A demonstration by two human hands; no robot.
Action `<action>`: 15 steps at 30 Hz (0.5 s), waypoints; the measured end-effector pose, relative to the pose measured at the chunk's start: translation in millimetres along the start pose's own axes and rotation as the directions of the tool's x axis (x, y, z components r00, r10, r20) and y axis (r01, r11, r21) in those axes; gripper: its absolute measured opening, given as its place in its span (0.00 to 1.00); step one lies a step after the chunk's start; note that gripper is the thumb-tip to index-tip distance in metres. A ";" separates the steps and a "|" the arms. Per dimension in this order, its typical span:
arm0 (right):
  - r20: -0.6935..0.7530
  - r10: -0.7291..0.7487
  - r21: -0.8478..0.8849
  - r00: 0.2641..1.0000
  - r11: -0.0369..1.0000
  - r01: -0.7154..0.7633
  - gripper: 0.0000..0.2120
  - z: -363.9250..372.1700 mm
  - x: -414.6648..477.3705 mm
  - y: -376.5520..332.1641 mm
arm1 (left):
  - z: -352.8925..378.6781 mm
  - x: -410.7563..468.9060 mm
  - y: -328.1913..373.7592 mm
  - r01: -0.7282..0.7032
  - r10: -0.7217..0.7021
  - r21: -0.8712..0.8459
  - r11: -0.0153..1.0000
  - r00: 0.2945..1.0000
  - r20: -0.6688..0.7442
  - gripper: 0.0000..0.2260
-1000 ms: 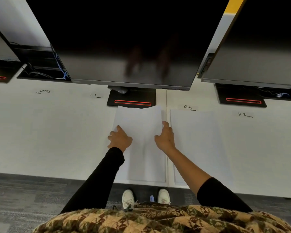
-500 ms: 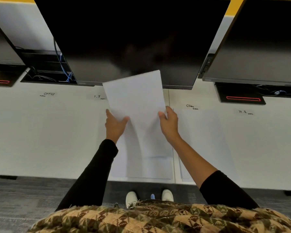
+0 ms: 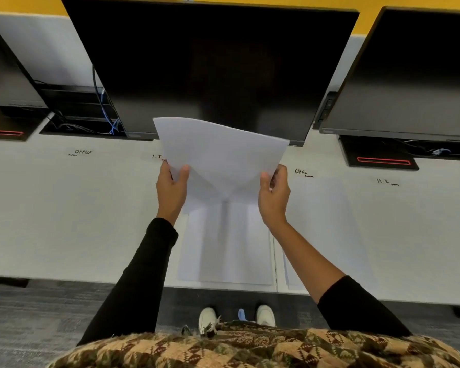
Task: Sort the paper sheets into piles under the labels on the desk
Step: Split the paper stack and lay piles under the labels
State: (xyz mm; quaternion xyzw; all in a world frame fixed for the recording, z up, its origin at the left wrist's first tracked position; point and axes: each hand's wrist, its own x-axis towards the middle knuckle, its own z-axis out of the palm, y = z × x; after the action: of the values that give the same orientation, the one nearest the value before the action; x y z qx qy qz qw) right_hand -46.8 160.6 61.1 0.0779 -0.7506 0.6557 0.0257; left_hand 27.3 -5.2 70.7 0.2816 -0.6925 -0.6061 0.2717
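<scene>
I hold a white paper sheet point(image 3: 221, 152) up in the air over the desk, its top edge tilted and sagging in the middle. My left hand point(image 3: 171, 191) pinches its left edge and my right hand point(image 3: 273, 193) pinches its right edge. Below it a stack of white sheets point(image 3: 229, 248) lies on the white desk point(image 3: 64, 213). Another pile point(image 3: 327, 221) lies to the right under the "Clinic" label point(image 3: 301, 172). Handwritten labels read "OFFICE" point(image 3: 82, 152), "I.T" point(image 3: 157, 156) and "H.R" point(image 3: 383, 181).
A large black monitor point(image 3: 210, 65) stands right behind the lifted sheet, with more monitors at the left point(image 3: 6, 75) and right point(image 3: 409, 75). Cables lie in a tray point(image 3: 85, 123) at the back left. The desk's front edge runs just ahead of my white shoes point(image 3: 207, 318).
Both hands lifted the top sheet off the middle stack and raised it; since half a second ago it has turned to a wider, tilted hold. The camera view also tipped upward.
</scene>
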 end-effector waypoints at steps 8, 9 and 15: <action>-0.063 0.025 -0.016 0.998 1.000 -0.026 0.08 -18.5 21.0 2.5 | 18.4 2.7 1.7 -0.052 0.060 0.099 0.994 0.995 -0.074 0.03; -0.093 0.026 -0.009 0.995 1.000 -0.027 0.04 -25.0 25.6 3.2 | 26.5 -0.5 4.4 -0.065 0.072 0.106 0.992 0.995 -0.063 0.01; -0.332 0.123 -0.103 0.935 0.981 -0.166 0.07 -72.2 53.0 22.0 | 90.4 -32.3 4.4 0.058 -0.067 0.118 0.991 0.995 0.076 0.15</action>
State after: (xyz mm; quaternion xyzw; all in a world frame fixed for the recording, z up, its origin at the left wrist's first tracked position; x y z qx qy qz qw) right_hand -107.0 230.3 57.0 -0.0883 -0.7808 0.6094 0.1056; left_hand -15.5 80.5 63.3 0.2942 -0.7275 -0.5839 0.2079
